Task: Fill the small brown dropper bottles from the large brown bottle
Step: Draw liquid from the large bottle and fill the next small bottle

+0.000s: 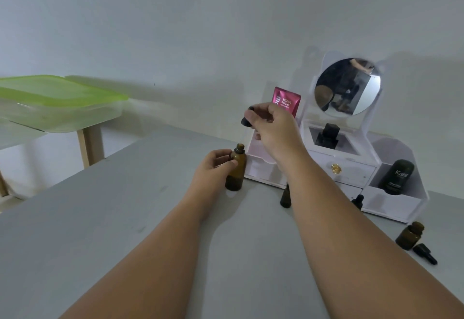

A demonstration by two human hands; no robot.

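Gripping the large brown bottle point(235, 170) upright on the table point(100, 218) at frame centre with the left hand point(213, 166), neck uncapped; pinching a black cap point(246, 120) above it with the right hand point(275, 129); small brown dropper bottle point(409, 235) open at lower right.

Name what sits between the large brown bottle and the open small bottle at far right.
Head view: the right forearm crosses, a small dark bottle half hidden behind it.

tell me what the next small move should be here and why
Probably set the black cap down on the table: the right hand pinches it above the large brown bottle, which the left hand grips, its neck open. An uncapped small bottle waits at right.
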